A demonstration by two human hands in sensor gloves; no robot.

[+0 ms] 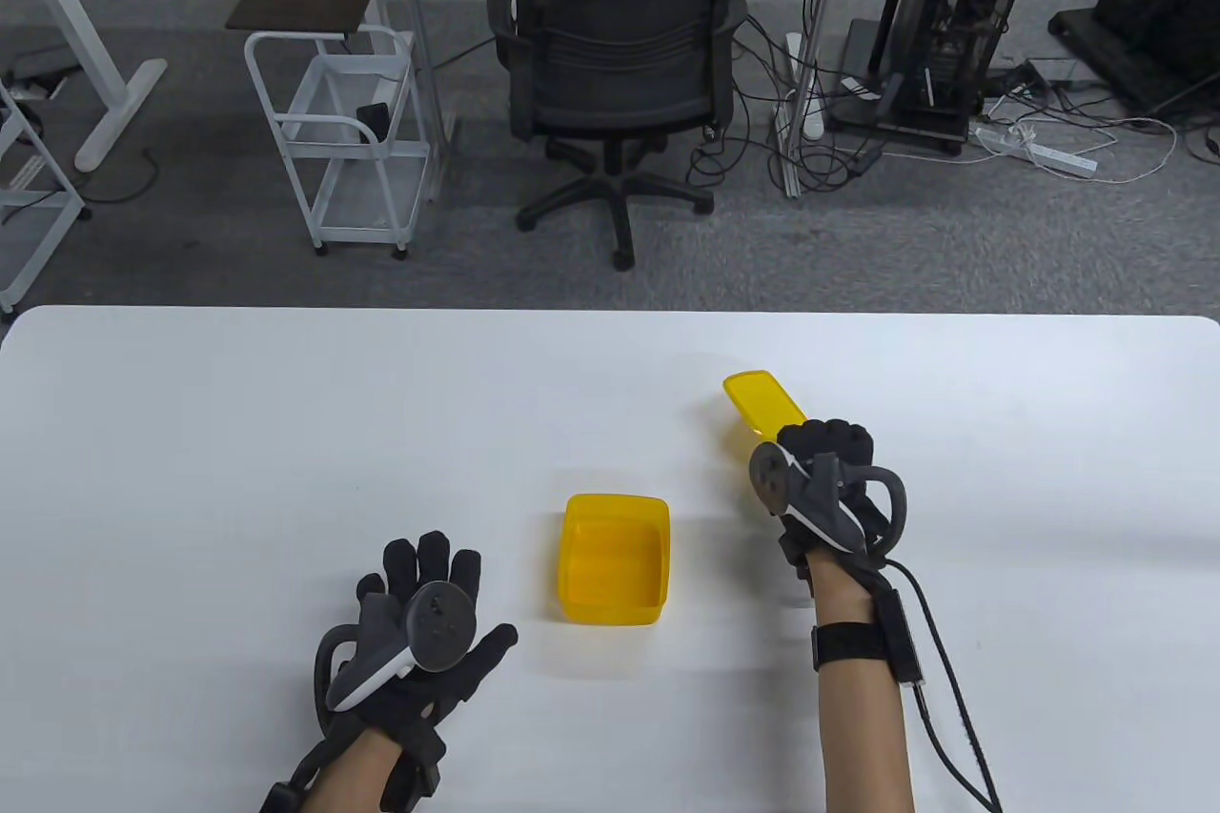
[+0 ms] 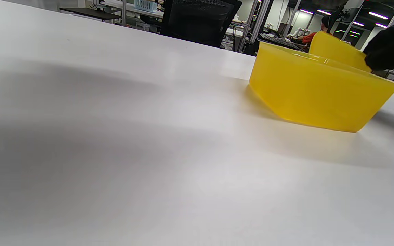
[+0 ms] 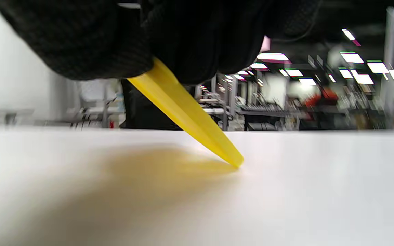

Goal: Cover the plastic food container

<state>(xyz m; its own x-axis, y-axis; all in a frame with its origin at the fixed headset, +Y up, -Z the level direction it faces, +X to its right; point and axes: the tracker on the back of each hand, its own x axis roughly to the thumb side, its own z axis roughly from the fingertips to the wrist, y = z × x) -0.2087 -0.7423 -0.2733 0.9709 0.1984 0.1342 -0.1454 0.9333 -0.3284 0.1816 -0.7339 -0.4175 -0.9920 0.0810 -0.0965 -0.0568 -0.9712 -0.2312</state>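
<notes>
An open yellow plastic container point(image 1: 613, 571) stands on the white table point(image 1: 238, 432) near the middle; it also shows in the left wrist view point(image 2: 316, 94). My right hand point(image 1: 820, 479) grips a yellow lid point(image 1: 762, 403) by its near end, right of the container. The lid is tilted, its far edge low at the table point(image 3: 236, 160). In the right wrist view my gloved fingers point(image 3: 190, 44) close over the lid point(image 3: 183, 109). My left hand point(image 1: 429, 622) rests flat on the table with fingers spread, left of the container, holding nothing.
A black office chair point(image 1: 620, 60) and a white cart point(image 1: 338, 136) stand beyond the table's far edge. Cables and a computer stand point(image 1: 944, 22) are at the back right. A cable point(image 1: 944, 660) runs from my right wrist.
</notes>
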